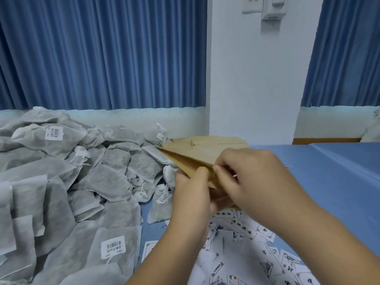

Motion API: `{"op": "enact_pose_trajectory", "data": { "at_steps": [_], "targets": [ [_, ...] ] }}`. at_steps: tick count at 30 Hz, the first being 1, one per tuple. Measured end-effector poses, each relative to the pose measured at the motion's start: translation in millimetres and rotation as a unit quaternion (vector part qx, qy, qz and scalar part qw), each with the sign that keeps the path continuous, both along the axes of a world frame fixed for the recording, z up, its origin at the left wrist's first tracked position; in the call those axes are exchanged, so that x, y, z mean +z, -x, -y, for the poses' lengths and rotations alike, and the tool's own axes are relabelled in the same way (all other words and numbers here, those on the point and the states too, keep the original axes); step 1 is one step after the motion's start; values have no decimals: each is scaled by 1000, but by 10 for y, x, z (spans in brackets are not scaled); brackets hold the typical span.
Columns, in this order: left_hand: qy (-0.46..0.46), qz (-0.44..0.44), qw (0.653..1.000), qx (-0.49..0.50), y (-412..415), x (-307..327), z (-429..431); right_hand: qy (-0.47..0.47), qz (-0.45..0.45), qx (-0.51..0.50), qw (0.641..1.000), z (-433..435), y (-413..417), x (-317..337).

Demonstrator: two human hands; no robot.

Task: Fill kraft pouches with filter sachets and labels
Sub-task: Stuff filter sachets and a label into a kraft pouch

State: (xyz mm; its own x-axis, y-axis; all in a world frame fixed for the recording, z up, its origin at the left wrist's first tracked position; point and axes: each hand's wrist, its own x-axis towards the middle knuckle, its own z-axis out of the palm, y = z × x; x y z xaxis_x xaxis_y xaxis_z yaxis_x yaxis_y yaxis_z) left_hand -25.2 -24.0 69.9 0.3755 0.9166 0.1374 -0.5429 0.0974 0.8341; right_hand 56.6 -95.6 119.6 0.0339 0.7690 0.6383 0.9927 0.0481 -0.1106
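Pouch handling: kraft pouch [185,159] held clear above the bench [329,182], near end in both hands.
We record the left hand [191,194] and right hand [253,177] both pinching the paper at what appears to be the mouth, fingers [202,173] curled onto it. We judge the pouch light and thin, stiff enough to keep a crease but easy to crumple, so we grip lightly at the mouth edges. Filter sachets [82,182] heaped at left look soft and limp. Labels [246,243] lie scattered beneath the hands.
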Motion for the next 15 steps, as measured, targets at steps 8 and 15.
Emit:
{"op": "enact_pose_trajectory", "data": {
  "at_steps": [8,15],
  "targets": [
    [-35,-121,992,-23,81,49,33,45,26,2,999,-35,70,-56],
    [-88,-194,977,1,12,15,28,82,49,-51,994,-90,67,-115]
  ]
}}
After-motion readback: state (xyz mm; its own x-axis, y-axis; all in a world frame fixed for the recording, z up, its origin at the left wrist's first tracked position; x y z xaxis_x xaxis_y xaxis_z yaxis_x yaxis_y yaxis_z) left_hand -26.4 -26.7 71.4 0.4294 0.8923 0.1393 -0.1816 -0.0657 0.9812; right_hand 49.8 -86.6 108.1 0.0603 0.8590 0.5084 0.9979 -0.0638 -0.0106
